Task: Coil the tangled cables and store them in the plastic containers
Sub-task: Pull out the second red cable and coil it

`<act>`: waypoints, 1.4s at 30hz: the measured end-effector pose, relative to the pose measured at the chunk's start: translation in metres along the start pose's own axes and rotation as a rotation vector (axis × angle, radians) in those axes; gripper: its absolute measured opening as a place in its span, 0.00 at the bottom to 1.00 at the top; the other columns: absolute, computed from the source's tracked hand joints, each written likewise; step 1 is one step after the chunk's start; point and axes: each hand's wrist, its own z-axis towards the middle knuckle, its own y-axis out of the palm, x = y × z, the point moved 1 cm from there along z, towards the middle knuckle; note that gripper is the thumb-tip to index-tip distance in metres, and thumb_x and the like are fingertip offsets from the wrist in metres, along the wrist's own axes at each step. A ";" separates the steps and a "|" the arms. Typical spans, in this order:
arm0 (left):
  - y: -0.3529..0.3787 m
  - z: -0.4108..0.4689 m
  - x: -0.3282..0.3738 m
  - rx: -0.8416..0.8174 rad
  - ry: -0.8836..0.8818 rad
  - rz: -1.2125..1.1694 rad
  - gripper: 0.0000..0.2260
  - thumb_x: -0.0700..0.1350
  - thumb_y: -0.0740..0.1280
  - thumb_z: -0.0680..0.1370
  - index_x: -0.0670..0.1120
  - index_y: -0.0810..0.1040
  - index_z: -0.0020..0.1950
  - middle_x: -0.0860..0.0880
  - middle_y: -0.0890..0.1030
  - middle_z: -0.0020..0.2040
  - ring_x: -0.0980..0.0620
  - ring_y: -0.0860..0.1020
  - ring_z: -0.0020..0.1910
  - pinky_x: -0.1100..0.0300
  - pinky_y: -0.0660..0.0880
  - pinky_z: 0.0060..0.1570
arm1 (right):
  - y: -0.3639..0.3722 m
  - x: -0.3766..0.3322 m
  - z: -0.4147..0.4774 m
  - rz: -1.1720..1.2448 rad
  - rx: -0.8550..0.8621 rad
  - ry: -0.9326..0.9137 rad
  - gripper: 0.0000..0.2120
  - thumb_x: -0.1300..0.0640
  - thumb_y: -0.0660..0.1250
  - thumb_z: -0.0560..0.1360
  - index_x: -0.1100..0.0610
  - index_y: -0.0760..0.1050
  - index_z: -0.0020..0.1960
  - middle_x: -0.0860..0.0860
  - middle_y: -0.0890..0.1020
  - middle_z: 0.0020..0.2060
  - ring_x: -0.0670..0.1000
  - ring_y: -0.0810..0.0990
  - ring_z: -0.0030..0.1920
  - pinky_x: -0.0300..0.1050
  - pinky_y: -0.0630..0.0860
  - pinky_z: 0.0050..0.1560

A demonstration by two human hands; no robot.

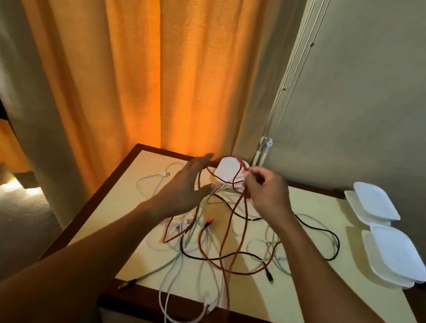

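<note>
1. We pinch the red braided cable [223, 244] between the curled fingers and thumb of our right hand [266, 192], lifted above the far part of the bench [281, 301]. Its strands hang down to loops lying mid-bench.
2. Our left hand [188, 182] is spread wide with straight fingers just beside the raised red loop. We cannot tell whether it touches.
3. The red loops are tangled with a thin black cable [337, 246], a pale green cable [158, 268] and a white cable [162, 295] that droops over the near edge.
4. A white plastic container [225, 172] sits behind our hands.
5. Two stacks of white plastic containers [394, 256] stand along the right edge, apart from the tangle.
6. An orange curtain [154, 51] hangs beyond.
</note>
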 end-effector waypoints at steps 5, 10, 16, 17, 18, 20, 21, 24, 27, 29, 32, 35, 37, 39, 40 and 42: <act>0.005 -0.023 0.000 0.367 0.134 0.026 0.19 0.61 0.65 0.82 0.51 0.73 0.67 0.51 0.72 0.66 0.54 0.71 0.65 0.58 0.71 0.63 | -0.050 -0.034 0.046 0.182 0.254 0.040 0.09 0.56 0.69 0.80 0.52 0.82 0.41 0.51 0.85 0.34 0.53 0.85 0.33 0.57 0.85 0.41; 0.037 -0.044 0.006 0.043 0.294 0.100 0.10 0.47 0.73 0.78 0.50 0.80 0.58 0.53 0.79 0.55 0.58 0.76 0.56 0.65 0.71 0.57 | -0.087 -0.070 0.065 0.228 0.272 0.056 0.06 0.56 0.67 0.82 0.53 0.81 0.48 0.52 0.84 0.41 0.51 0.86 0.40 0.50 0.85 0.46; 0.065 -0.026 0.012 0.179 -0.073 -0.255 0.15 0.40 0.74 0.76 0.51 0.80 0.60 0.55 0.81 0.55 0.61 0.79 0.56 0.70 0.75 0.54 | -0.097 -0.074 0.052 0.229 0.147 0.010 0.08 0.57 0.64 0.83 0.54 0.82 0.52 0.50 0.83 0.43 0.48 0.82 0.43 0.42 0.83 0.43; 0.064 -0.018 0.015 0.200 -0.101 -0.252 0.16 0.40 0.74 0.76 0.50 0.79 0.63 0.54 0.81 0.57 0.58 0.79 0.57 0.64 0.76 0.57 | -0.099 -0.073 0.049 0.226 0.139 -0.014 0.08 0.57 0.64 0.83 0.54 0.82 0.53 0.50 0.83 0.42 0.47 0.82 0.43 0.41 0.82 0.43; 0.062 -0.010 0.017 0.212 -0.116 -0.226 0.19 0.41 0.74 0.76 0.49 0.77 0.66 0.52 0.80 0.60 0.55 0.78 0.59 0.61 0.75 0.60 | -0.102 -0.074 0.048 0.226 0.141 -0.038 0.08 0.57 0.63 0.83 0.54 0.82 0.54 0.49 0.82 0.42 0.47 0.81 0.44 0.41 0.81 0.43; 0.056 0.004 0.021 0.216 -0.145 -0.159 0.28 0.44 0.76 0.75 0.49 0.71 0.72 0.50 0.74 0.67 0.54 0.73 0.65 0.62 0.69 0.63 | -0.112 -0.080 0.046 0.228 0.155 -0.087 0.09 0.57 0.63 0.83 0.54 0.82 0.56 0.49 0.81 0.43 0.47 0.80 0.45 0.43 0.82 0.46; 0.054 0.012 0.021 0.211 -0.166 -0.157 0.34 0.47 0.78 0.73 0.49 0.67 0.75 0.49 0.70 0.71 0.52 0.70 0.68 0.61 0.67 0.65 | -0.119 -0.085 0.046 0.253 0.158 -0.114 0.09 0.57 0.63 0.83 0.55 0.82 0.56 0.49 0.81 0.42 0.46 0.79 0.44 0.45 0.83 0.47; 0.047 0.043 0.021 0.135 -0.209 -0.193 0.55 0.53 0.84 0.65 0.52 0.52 0.82 0.47 0.59 0.80 0.46 0.60 0.78 0.48 0.63 0.76 | -0.142 -0.108 0.042 0.405 0.134 -0.190 0.09 0.60 0.63 0.83 0.58 0.83 0.56 0.53 0.78 0.43 0.47 0.77 0.41 0.49 0.83 0.45; 0.048 0.072 0.029 -0.041 -0.197 -0.247 0.50 0.57 0.83 0.65 0.53 0.60 0.80 0.48 0.71 0.74 0.48 0.69 0.72 0.48 0.69 0.71 | -0.160 -0.123 0.039 0.507 0.101 -0.211 0.10 0.59 0.63 0.83 0.59 0.83 0.56 0.53 0.78 0.44 0.50 0.77 0.45 0.47 0.83 0.45; 0.050 0.084 0.042 -0.139 -0.124 -0.278 0.29 0.52 0.79 0.73 0.47 0.76 0.71 0.47 0.80 0.64 0.53 0.78 0.60 0.58 0.74 0.61 | -0.168 -0.124 0.042 0.527 0.113 -0.210 0.09 0.58 0.64 0.83 0.57 0.83 0.56 0.52 0.78 0.44 0.51 0.77 0.46 0.47 0.82 0.46; 0.056 0.087 0.063 -0.093 -0.165 -0.442 0.12 0.46 0.68 0.83 0.37 0.82 0.53 0.42 0.85 0.43 0.58 0.82 0.36 0.66 0.77 0.41 | -0.170 -0.112 0.051 0.457 0.212 -0.172 0.09 0.57 0.64 0.83 0.56 0.83 0.56 0.52 0.80 0.46 0.52 0.79 0.48 0.49 0.83 0.48; 0.060 0.078 0.076 -0.011 -0.349 -0.696 0.16 0.51 0.60 0.86 0.39 0.76 0.51 0.47 0.75 0.27 0.53 0.75 0.23 0.59 0.75 0.31 | -0.161 -0.083 0.066 0.220 0.325 -0.089 0.07 0.57 0.66 0.82 0.55 0.82 0.56 0.50 0.83 0.44 0.50 0.82 0.44 0.52 0.85 0.48; 0.060 0.075 0.080 0.015 -0.435 -0.874 0.15 0.53 0.58 0.87 0.42 0.73 0.52 0.51 0.68 0.26 0.53 0.68 0.24 0.56 0.70 0.30 | -0.149 -0.056 0.073 -0.064 0.279 -0.005 0.07 0.55 0.68 0.81 0.56 0.82 0.54 0.53 0.85 0.45 0.52 0.83 0.43 0.50 0.83 0.48; 0.055 0.075 0.089 -0.017 -0.480 -1.039 0.15 0.53 0.57 0.87 0.44 0.71 0.49 0.52 0.64 0.26 0.55 0.62 0.25 0.57 0.66 0.30 | -0.131 -0.032 0.066 -0.387 0.212 0.052 0.12 0.53 0.70 0.79 0.60 0.80 0.59 0.58 0.84 0.53 0.56 0.81 0.49 0.42 0.73 0.49; 0.052 0.076 0.094 -0.044 -0.481 -1.104 0.15 0.53 0.56 0.87 0.45 0.71 0.47 0.52 0.64 0.26 0.55 0.61 0.25 0.58 0.64 0.30 | -0.120 -0.023 0.060 -0.451 0.198 0.032 0.16 0.54 0.71 0.79 0.60 0.78 0.63 0.59 0.81 0.58 0.57 0.80 0.54 0.40 0.71 0.51; 0.045 0.079 0.103 -0.089 -0.471 -1.186 0.15 0.52 0.56 0.87 0.45 0.70 0.45 0.52 0.63 0.26 0.55 0.60 0.24 0.60 0.63 0.27 | -0.097 -0.012 0.038 -0.367 0.151 -0.027 0.17 0.53 0.70 0.79 0.56 0.77 0.65 0.54 0.80 0.60 0.52 0.79 0.56 0.39 0.73 0.53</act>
